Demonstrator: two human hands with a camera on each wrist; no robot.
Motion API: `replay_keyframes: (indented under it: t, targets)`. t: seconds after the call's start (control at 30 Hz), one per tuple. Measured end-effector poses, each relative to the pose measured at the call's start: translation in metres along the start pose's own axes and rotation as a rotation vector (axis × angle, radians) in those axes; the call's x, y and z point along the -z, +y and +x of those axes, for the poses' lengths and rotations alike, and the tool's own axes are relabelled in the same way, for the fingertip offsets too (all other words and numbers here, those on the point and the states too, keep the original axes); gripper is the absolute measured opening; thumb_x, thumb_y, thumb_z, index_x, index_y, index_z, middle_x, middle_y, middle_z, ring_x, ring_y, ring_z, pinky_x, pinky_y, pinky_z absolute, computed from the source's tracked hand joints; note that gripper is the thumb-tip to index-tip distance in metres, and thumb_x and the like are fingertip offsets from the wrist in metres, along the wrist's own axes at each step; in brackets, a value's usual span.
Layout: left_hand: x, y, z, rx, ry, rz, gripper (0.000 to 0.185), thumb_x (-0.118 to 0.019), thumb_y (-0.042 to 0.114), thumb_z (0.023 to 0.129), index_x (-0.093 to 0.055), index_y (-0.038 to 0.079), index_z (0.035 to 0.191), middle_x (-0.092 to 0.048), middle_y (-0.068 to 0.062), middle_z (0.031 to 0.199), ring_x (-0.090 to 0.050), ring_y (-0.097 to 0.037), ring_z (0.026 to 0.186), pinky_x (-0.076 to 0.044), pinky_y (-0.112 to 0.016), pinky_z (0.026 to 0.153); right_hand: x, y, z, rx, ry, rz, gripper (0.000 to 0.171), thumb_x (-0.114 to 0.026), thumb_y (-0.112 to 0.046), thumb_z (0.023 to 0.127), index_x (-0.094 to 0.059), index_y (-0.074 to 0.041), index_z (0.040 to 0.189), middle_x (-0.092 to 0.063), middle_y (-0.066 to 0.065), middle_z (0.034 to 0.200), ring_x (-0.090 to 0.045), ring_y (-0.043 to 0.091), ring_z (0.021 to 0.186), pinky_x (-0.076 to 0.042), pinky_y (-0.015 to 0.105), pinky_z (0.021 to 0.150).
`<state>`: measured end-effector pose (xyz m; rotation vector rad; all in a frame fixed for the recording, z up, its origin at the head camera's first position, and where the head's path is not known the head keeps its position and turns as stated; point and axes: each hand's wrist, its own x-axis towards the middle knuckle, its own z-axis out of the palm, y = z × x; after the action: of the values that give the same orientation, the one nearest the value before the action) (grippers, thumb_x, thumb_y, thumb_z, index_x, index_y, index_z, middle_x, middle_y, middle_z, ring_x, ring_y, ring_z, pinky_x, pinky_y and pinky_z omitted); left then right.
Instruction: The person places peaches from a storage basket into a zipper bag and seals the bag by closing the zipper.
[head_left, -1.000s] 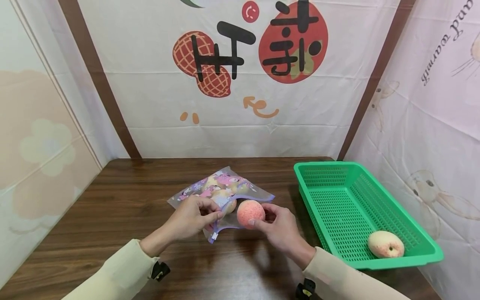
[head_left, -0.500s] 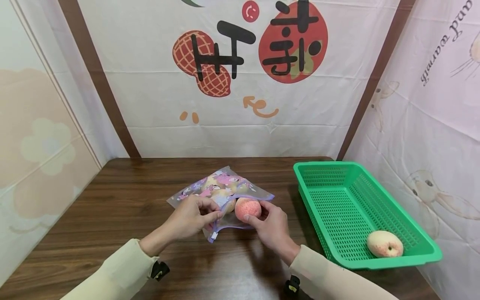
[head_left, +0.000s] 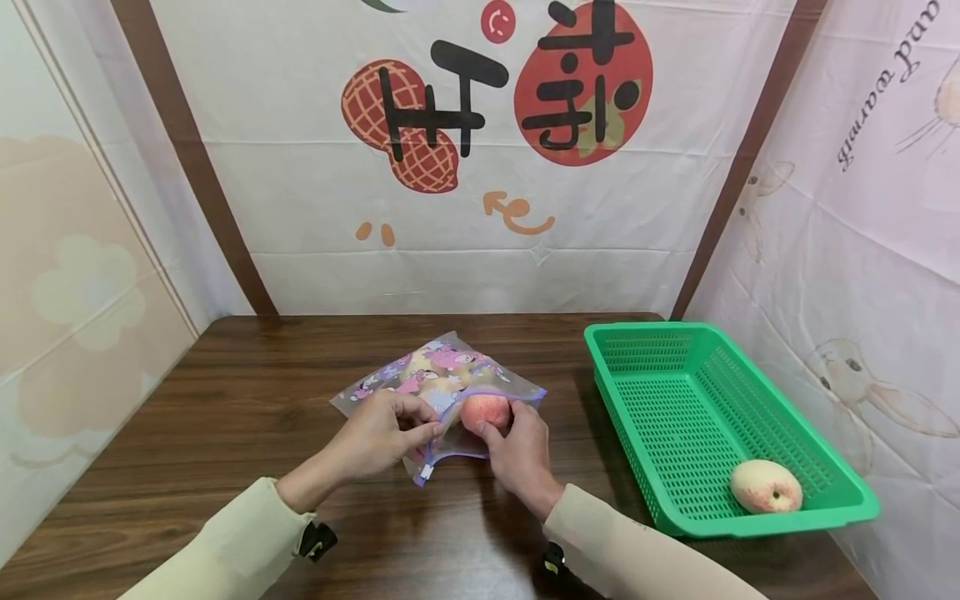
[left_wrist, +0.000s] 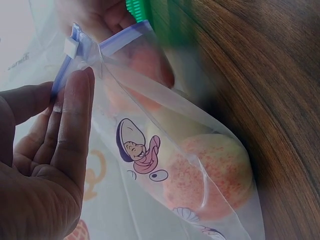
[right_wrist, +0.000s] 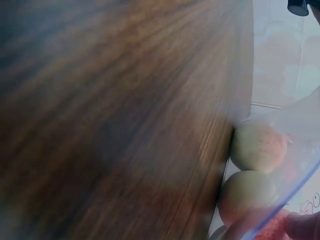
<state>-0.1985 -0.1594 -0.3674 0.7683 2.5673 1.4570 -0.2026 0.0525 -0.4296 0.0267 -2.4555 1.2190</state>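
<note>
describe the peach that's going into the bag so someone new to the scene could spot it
On the dark wooden table, left of the green basket, lies a clear cartoon-printed zip bag. At its open mouth, the right hand holds a pink peach. Unlike the paler peach lying alone in the basket, this one is held.

The right hand (head_left: 517,446) covers the near side of the peach (head_left: 483,411) at the zip bag's (head_left: 442,375) mouth, so its grip there stays unclear. In the right wrist view the tabletop (right_wrist: 110,120) beside the bag is blurred, and only a fingertip shows at the frame's lower corner.
</note>
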Motion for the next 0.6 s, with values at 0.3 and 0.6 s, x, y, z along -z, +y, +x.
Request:
replay_keyframes:
  t: [0.3,0.6]
  targets:
    - [0.0,0.001,0.0,0.009,-0.005,-0.008,0.016,-0.073,0.014,0.096,-0.074,0.005,0.084,-0.069,-0.005,0.073,-0.071,-0.023,0.062,-0.06,-0.039,0.055,-0.012,-0.001,0.005,-0.049,0.049,-0.001,0.037,-0.082,-0.016,0.088,-0.064,0.006,0.11,-0.062,0.016,0.099,-0.063,0.037,0.099,-0.052,0.049,0.088]
    - [-0.001,0.001,0.002,0.015,0.0,0.001,0.016,-0.074,0.015,0.096,-0.074,0.004,0.084,-0.07,-0.004,0.073,-0.071,-0.022,0.064,-0.06,-0.039,0.057,-0.018,-0.002,0.014,-0.086,0.03,-0.021,0.042,-0.082,-0.017,0.089,-0.062,0.007,0.117,-0.061,0.017,0.106,-0.062,0.035,0.105,-0.052,0.048,0.094]
